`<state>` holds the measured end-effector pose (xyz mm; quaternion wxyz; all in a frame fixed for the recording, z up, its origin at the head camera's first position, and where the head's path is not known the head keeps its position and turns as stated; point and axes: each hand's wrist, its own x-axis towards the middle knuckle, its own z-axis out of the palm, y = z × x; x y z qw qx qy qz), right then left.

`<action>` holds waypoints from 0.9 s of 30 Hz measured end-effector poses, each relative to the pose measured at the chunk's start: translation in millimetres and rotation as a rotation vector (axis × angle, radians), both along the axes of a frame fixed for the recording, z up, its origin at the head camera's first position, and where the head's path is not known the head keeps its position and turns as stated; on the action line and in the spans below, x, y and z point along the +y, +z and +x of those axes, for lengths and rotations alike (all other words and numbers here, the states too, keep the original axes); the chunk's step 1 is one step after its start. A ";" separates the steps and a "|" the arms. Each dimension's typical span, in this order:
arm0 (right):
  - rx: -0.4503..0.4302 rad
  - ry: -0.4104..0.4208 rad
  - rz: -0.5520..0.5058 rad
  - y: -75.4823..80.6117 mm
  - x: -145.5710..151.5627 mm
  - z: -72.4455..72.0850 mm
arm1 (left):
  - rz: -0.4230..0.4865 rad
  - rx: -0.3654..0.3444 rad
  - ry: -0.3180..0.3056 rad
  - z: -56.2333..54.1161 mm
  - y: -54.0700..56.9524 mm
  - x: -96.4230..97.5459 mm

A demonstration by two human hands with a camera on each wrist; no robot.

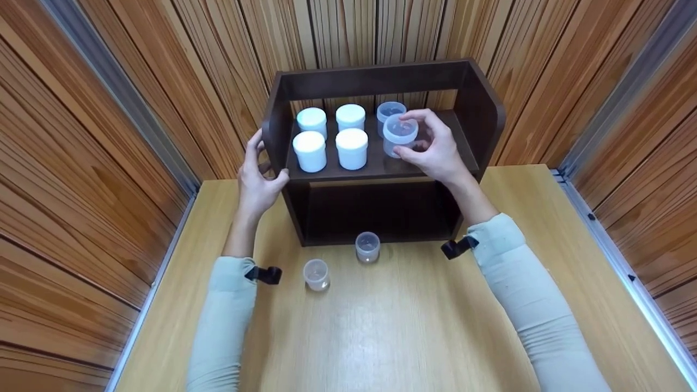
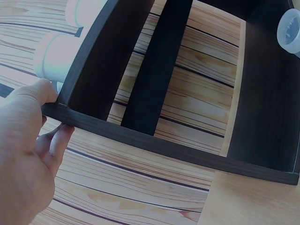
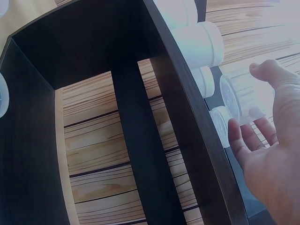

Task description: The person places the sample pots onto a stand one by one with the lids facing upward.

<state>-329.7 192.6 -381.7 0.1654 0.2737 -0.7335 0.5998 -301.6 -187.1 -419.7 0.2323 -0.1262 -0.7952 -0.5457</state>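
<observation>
My right hand (image 1: 440, 152) holds a translucent plastic jar (image 1: 393, 142) between thumb and fingers, at the right part of the upper shelf. Just behind it, a second translucent jar (image 1: 387, 110) stands on that shelf. In the right wrist view, the held jar (image 3: 246, 93) tilts sideways with the camera, thumb on one side and fingers on the other. My left hand (image 1: 257, 188) grips the left side panel of the dark brown shelf unit (image 1: 381, 175), thumb at its front edge. The left wrist view shows the fingers (image 2: 61, 145) on the panel's outer face.
Several white jars, one of them front left (image 1: 309, 152), stand in two rows on the upper shelf's left and middle. Two more translucent jars, the nearer (image 1: 316, 275) and the farther (image 1: 367, 247), stand on the wooden table (image 1: 381, 337). Wood-patterned walls (image 1: 98, 136) enclose the table.
</observation>
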 end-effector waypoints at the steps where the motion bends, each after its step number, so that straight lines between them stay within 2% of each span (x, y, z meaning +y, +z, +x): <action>1: -0.004 -0.003 0.005 -0.2 -0.4 -1.1 | 0.000 -0.004 0.002 0.0 -0.3 0.0; 8: -0.040 -0.014 0.003 -5.1 -1.3 -7.9 | 0.017 -0.007 0.006 0.7 0.3 0.9; 13: -0.044 -0.036 0.063 -7.2 -0.7 -11.1 | 0.009 -0.011 0.014 1.7 1.8 1.4; 19: -0.071 -0.050 0.138 -6.5 0.4 -9.6 | -0.002 -0.035 0.024 2.9 1.4 0.7; 27: -0.080 -0.057 0.183 -4.6 1.7 -6.1 | 0.000 -0.029 0.010 3.4 2.8 1.8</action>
